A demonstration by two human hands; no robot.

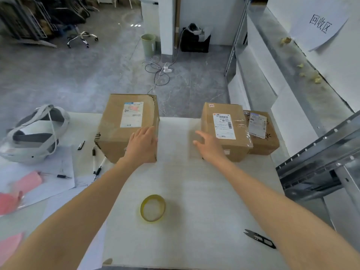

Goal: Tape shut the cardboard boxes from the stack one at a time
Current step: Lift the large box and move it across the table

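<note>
the left hand [141, 145] lies flat, fingers straight, on the near right corner of the large cardboard box [120, 121]. the right hand [209, 146] reaches with fingers spread, holding nothing, at the left side of the second box [224, 131]. both arms are stretched forward over the table [194, 182]. the tape roll [153, 208] lies between the arms.

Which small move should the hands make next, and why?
Probably the right hand should grip the middle box and slide it to the bare table beyond the tape roll. That hand is open and beside the box's near left corner, while the left hand lies flat on the large box.
</note>
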